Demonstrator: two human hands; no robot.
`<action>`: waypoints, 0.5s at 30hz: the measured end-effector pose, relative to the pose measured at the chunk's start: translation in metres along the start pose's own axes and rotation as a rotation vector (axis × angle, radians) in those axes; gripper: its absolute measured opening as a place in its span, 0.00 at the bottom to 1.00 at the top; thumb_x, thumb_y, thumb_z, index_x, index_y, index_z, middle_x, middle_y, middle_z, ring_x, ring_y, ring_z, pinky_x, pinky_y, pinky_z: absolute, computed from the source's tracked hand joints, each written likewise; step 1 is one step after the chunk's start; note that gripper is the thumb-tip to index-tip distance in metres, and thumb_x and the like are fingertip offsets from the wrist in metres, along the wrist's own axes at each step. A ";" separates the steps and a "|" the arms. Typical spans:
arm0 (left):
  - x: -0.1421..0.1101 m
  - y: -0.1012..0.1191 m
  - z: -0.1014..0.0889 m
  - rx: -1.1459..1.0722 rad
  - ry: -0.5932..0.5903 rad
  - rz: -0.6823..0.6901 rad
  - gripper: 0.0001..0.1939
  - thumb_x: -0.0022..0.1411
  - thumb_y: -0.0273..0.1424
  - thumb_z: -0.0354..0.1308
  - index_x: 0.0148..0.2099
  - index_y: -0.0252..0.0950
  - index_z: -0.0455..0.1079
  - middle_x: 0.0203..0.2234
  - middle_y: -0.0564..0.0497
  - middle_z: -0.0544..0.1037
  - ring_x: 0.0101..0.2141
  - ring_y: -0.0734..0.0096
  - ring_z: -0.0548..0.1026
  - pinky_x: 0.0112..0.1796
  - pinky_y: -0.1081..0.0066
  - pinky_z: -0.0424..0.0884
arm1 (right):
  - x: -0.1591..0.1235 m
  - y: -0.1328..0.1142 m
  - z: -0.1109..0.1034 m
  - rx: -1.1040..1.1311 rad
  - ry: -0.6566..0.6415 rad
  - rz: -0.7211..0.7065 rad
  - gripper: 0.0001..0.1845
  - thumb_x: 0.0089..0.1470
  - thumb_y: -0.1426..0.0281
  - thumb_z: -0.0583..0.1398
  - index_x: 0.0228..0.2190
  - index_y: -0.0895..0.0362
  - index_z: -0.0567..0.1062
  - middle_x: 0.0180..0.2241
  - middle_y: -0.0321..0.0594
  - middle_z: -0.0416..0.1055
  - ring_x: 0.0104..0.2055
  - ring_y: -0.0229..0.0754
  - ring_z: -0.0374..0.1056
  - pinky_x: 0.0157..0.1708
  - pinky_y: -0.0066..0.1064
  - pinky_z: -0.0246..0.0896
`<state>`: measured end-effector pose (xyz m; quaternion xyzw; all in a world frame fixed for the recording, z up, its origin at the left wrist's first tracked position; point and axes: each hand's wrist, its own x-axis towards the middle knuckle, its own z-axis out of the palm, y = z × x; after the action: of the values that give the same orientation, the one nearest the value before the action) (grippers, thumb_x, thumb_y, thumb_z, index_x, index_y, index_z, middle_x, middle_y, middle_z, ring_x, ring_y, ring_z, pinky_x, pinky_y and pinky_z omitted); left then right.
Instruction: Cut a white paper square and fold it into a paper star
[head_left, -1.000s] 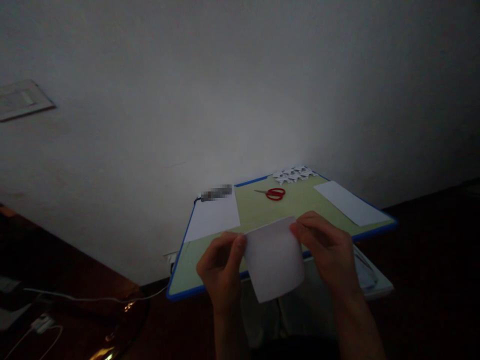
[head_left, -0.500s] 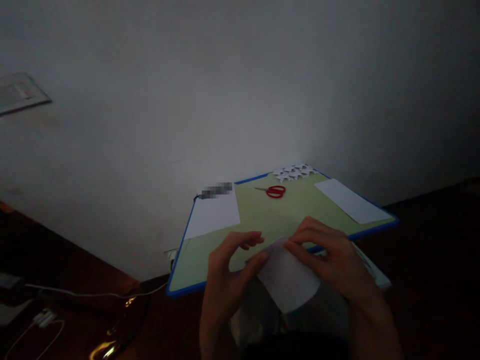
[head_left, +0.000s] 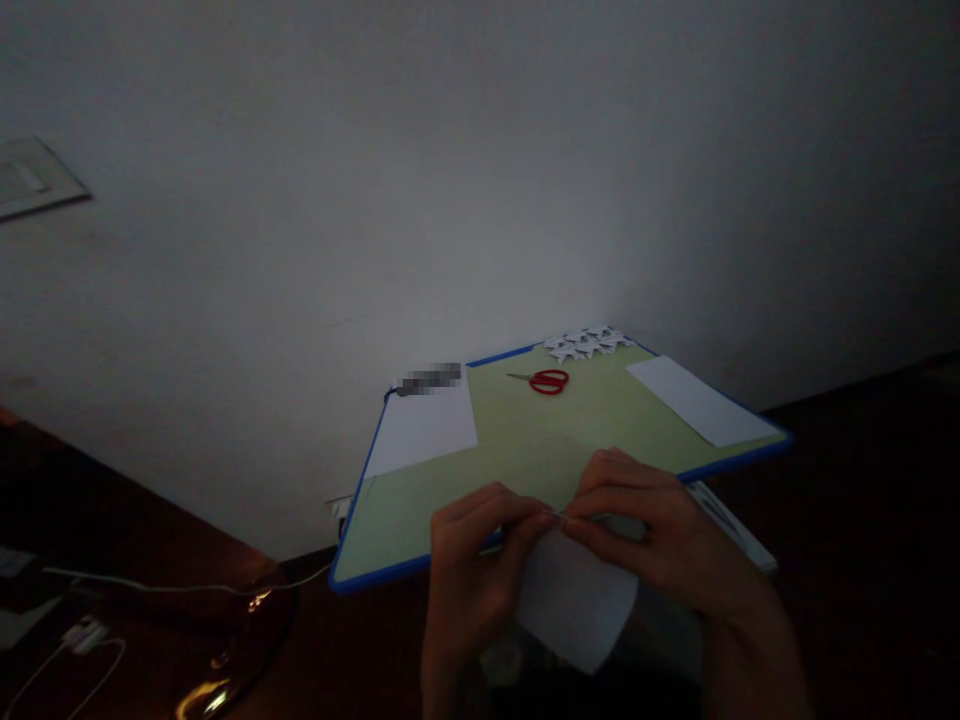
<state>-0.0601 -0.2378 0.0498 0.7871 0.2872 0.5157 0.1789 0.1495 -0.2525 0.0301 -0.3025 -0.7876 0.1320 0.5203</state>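
Note:
A small white sheet of paper [head_left: 577, 600] hangs from my fingertips, in front of the table's near edge. My left hand [head_left: 484, 550] pinches its top edge between thumb and fingers. Close beside it, my right hand [head_left: 652, 530] pinches the same edge, the fingertips of both hands nearly touching. The lower part of the paper hangs free with a corner pointing down. Beyond the hands, red-handled scissors [head_left: 550, 381] lie on the table, blades to the left.
The light green table [head_left: 517, 430] has a blue rim and stands against a wall. Several folded white paper pieces [head_left: 587, 343] lie at its back. White sheets rest at left [head_left: 427, 430] and right [head_left: 697, 400]. A white cable [head_left: 187, 588] runs at lower left.
The paper has turned so a corner points down, and it has come lower. My left hand let go of the left edge, opened, then closed on the top edge beside my right hand.

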 end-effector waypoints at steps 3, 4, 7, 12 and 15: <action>-0.001 0.000 0.000 0.030 0.035 -0.010 0.07 0.65 0.23 0.68 0.34 0.39 0.81 0.25 0.56 0.83 0.25 0.75 0.78 0.29 0.76 0.70 | -0.001 0.001 -0.005 0.034 -0.007 0.013 0.06 0.64 0.75 0.68 0.33 0.55 0.82 0.30 0.35 0.77 0.35 0.40 0.72 0.38 0.34 0.65; -0.002 -0.001 -0.001 0.037 0.049 -0.020 0.07 0.65 0.24 0.69 0.34 0.40 0.82 0.25 0.56 0.83 0.25 0.75 0.79 0.29 0.76 0.71 | -0.002 0.002 -0.007 0.042 -0.006 0.018 0.06 0.63 0.75 0.68 0.33 0.55 0.82 0.30 0.36 0.78 0.35 0.40 0.72 0.37 0.34 0.66; -0.008 -0.006 -0.011 0.011 0.128 -0.081 0.07 0.64 0.25 0.70 0.34 0.42 0.83 0.25 0.56 0.83 0.25 0.73 0.79 0.28 0.74 0.71 | -0.010 0.007 -0.016 0.058 0.001 0.023 0.06 0.63 0.76 0.68 0.32 0.55 0.82 0.30 0.36 0.78 0.34 0.40 0.72 0.35 0.34 0.66; -0.013 -0.021 -0.033 0.025 0.713 -0.306 0.03 0.54 0.31 0.75 0.30 0.40 0.84 0.23 0.54 0.83 0.25 0.69 0.79 0.26 0.73 0.72 | -0.029 0.029 -0.035 -0.046 0.226 0.166 0.09 0.62 0.76 0.67 0.30 0.52 0.80 0.29 0.33 0.75 0.32 0.39 0.71 0.34 0.32 0.64; -0.006 -0.028 -0.026 0.082 0.998 -0.382 0.10 0.51 0.37 0.77 0.33 0.38 0.85 0.25 0.52 0.83 0.28 0.67 0.79 0.29 0.71 0.74 | -0.029 0.034 -0.030 -0.030 0.410 0.281 0.06 0.63 0.71 0.68 0.32 0.49 0.81 0.32 0.34 0.77 0.36 0.40 0.73 0.39 0.32 0.66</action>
<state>-0.0935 -0.2205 0.0405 0.3866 0.4952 0.7738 0.0805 0.1963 -0.2469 0.0039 -0.4374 -0.6176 0.1273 0.6411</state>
